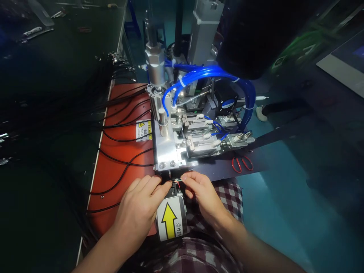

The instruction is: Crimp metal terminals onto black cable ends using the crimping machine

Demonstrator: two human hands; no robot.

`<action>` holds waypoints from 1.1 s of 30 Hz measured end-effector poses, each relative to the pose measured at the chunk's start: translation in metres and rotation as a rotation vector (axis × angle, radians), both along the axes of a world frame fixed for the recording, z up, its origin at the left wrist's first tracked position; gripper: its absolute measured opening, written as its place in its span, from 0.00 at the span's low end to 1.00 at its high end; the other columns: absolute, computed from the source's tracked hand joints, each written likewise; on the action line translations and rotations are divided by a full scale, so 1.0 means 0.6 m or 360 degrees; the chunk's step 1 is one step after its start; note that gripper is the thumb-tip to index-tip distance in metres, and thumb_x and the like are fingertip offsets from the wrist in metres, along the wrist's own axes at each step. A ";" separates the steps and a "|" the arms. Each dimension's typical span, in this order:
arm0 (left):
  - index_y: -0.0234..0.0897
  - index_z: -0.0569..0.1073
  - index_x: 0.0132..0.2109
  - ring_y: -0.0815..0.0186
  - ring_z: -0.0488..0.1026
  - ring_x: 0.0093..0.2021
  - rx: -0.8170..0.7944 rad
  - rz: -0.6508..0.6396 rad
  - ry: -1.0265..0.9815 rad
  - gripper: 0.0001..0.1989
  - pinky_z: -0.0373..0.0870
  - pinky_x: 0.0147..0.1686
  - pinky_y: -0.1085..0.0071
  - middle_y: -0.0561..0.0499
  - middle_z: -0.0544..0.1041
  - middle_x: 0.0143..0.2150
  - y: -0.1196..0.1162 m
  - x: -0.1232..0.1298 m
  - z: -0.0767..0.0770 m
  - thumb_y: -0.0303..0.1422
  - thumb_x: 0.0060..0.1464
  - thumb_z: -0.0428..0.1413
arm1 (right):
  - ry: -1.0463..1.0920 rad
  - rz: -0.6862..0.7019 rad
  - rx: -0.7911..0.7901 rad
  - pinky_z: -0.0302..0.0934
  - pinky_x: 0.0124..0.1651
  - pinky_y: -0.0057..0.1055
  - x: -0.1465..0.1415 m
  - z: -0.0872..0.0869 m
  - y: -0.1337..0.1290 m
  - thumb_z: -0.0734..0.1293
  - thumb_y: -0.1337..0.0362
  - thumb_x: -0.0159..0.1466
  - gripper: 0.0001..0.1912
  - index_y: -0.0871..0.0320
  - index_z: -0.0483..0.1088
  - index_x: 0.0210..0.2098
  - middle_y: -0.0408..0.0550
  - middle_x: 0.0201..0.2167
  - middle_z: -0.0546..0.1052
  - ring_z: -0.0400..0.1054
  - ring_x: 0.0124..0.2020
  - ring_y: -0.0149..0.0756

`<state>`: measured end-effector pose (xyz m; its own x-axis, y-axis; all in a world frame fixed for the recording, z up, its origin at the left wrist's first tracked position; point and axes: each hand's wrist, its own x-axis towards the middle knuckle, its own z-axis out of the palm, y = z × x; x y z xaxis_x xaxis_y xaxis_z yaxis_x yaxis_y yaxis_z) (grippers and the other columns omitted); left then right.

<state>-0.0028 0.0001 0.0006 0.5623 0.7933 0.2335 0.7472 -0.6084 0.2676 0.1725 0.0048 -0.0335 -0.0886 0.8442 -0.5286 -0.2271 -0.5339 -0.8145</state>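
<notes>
Small colored wires [178, 181], one of them red, show between my two hands at the front edge of the metal machine [167, 149]. My left hand [143, 199] is closed, its fingertips pressed down at the machine's front, left of the wires; what lies under them is hidden. My right hand [199, 189] pinches at the right end of the wires with thumb and index finger. Just below the hands sits a white plate with a yellow arrow [170, 222].
Black cables [122, 163] run over the orange board [113, 151] from a bundle on the left. Blue air tubes [210, 72] arch above the machine's cylinders. Red-handled scissors [242, 164] lie at the right. A person's shoe [261, 113] shows farther right.
</notes>
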 end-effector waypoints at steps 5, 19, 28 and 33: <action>0.32 0.72 0.48 0.60 0.61 0.34 -0.0053 0.0008 -0.0010 0.13 0.58 0.30 0.66 0.46 0.71 0.35 -0.001 -0.001 -0.002 0.22 0.57 0.49 | -0.0268 0.0045 0.0128 0.47 0.21 0.24 0.000 0.004 -0.027 0.68 0.56 0.56 0.13 0.61 0.67 0.27 0.37 0.17 0.63 0.54 0.18 0.25; 0.33 0.72 0.48 0.60 0.61 0.35 -0.0045 0.0024 -0.0009 0.14 0.60 0.31 0.66 0.46 0.70 0.36 -0.001 -0.001 -0.006 0.23 0.57 0.49 | -0.1375 0.0462 0.1133 0.54 0.33 0.31 0.014 0.031 -0.013 0.59 0.67 0.64 0.07 0.58 0.66 0.30 0.44 0.26 0.69 0.62 0.28 0.33; 0.33 0.69 0.52 0.60 0.63 0.35 -0.0131 0.0052 0.0180 0.19 0.63 0.29 0.66 0.44 0.68 0.38 -0.015 0.004 0.006 0.20 0.55 0.46 | -0.0096 0.0290 0.0160 0.51 0.24 0.26 0.020 -0.003 -0.002 0.64 0.54 0.60 0.14 0.60 0.66 0.29 0.37 0.16 0.64 0.57 0.17 0.27; 0.33 0.69 0.51 0.60 0.66 0.35 -0.0272 0.0116 0.0143 0.20 0.68 0.29 0.66 0.44 0.69 0.39 -0.018 0.008 0.005 0.19 0.52 0.47 | -0.0150 0.0200 0.0213 0.54 0.25 0.27 0.009 -0.002 -0.003 0.65 0.54 0.59 0.14 0.59 0.65 0.29 0.39 0.21 0.67 0.62 0.20 0.28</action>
